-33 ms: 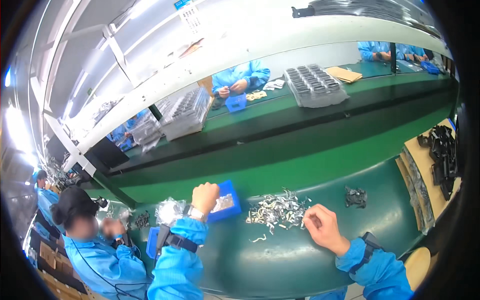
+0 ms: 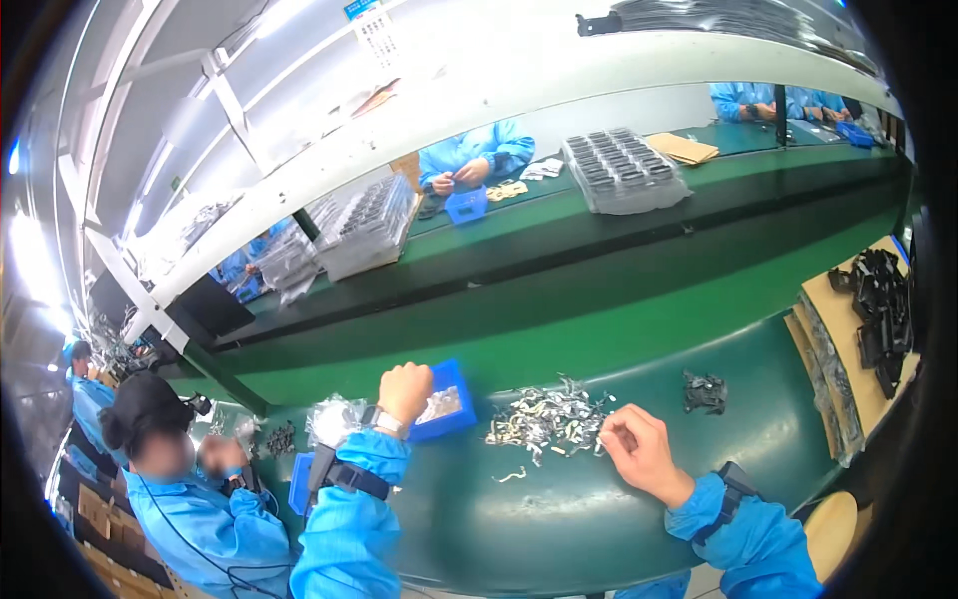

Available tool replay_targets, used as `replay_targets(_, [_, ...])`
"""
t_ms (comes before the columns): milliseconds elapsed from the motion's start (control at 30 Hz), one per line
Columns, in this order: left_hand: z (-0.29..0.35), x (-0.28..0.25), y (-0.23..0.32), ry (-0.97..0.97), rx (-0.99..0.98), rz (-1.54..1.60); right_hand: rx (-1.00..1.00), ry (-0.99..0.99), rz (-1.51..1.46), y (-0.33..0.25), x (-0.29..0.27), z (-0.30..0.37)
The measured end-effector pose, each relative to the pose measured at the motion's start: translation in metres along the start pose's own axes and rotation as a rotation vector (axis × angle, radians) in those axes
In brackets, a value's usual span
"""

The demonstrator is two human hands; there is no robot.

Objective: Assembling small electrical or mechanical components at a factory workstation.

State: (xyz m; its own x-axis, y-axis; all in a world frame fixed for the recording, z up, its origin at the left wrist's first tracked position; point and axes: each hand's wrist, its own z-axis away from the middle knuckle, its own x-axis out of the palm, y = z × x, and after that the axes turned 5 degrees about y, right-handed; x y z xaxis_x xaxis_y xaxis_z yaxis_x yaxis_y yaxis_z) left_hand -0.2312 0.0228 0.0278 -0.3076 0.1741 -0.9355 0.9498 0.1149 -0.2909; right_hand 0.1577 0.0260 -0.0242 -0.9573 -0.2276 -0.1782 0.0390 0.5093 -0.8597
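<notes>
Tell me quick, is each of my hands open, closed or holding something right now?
Left hand: curled at the blue bin, fingers hidden; grip cannot be told.
Right hand: curled at the small-parts pile; whether it holds anything cannot be told.

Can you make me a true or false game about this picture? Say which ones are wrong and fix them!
1. The left hand is next to the blue tray. True.
2. The big mixed pile of small parts is inside the blue tray. False: it lies on the green table.
3. The right hand is at the right edge of that pile. True.
4. The right hand is stretched out flat. False: its fingers are curled.
5. The small dark heap is to the left of the big pile. False: it is to the right.
</notes>
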Motion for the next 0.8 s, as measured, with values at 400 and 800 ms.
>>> replay_targets(400, [0.008, -0.014, -0.011, 0.039, -0.022, 0.234, -0.015, 0.038, -0.045, -0.003, -0.005, -0.006])
replay_targets(800, [0.162, -0.051, -0.14, 0.061, -0.372, 0.38, 0.034, 0.062, -0.075, 0.001, 0.0, 0.003])
